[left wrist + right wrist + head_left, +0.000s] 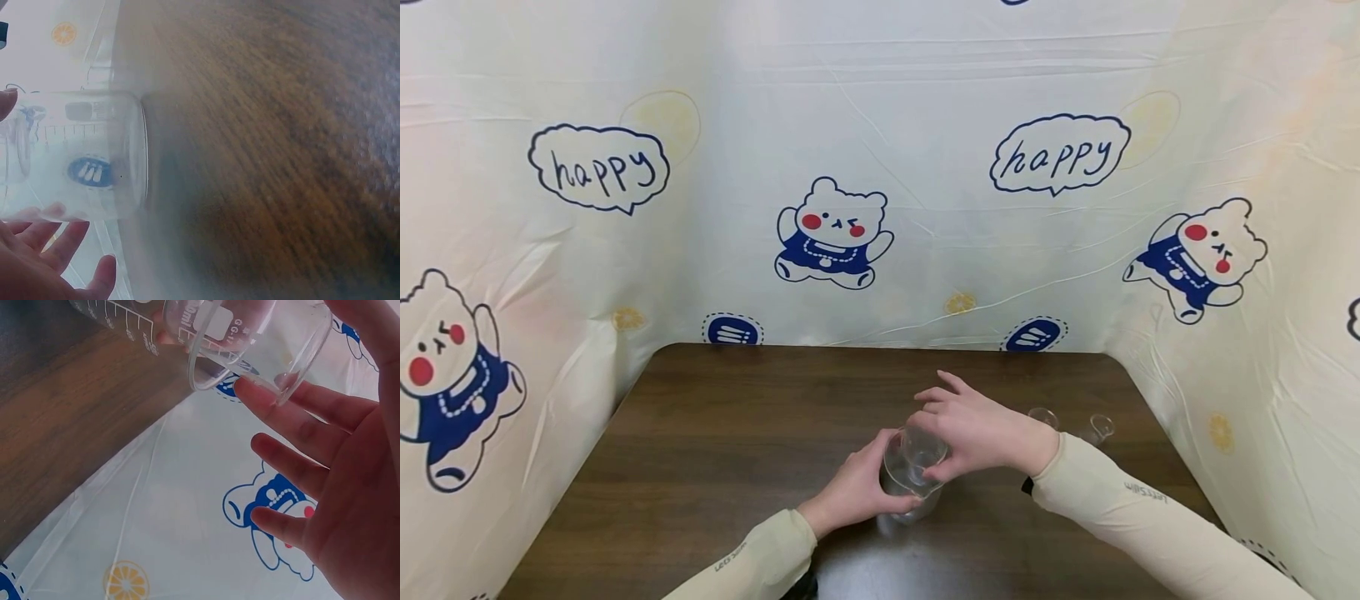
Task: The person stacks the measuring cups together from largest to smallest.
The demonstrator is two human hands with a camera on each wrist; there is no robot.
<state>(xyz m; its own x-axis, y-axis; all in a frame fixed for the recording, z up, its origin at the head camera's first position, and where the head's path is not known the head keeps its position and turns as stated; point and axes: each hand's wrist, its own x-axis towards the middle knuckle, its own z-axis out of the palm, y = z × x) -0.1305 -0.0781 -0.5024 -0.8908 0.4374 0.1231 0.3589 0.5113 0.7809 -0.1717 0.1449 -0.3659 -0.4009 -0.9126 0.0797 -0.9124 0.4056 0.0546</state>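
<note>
On the dark wood table, my left hand [859, 485] grips a large clear glass beaker [912, 510] around its side, thumb and fingers spread apart. The left wrist view shows the beaker's base down at the tabletop and printed graduation lines on its wall. Above it, my right hand [973, 427] pinches a smaller clear beaker [269, 337] near its rim between thumb and fingers. This smaller beaker, with white print on its side, sits tilted with its lower end inside the large beaker's mouth. The other right fingers extend loosely away from the glass.
Two small clear glass vessels stand to the right, one [1042, 416] partly behind my right wrist and another [1102, 427] farther right. The brown table [722, 433] is enclosed at the back and sides by a pale printed curtain [925, 275].
</note>
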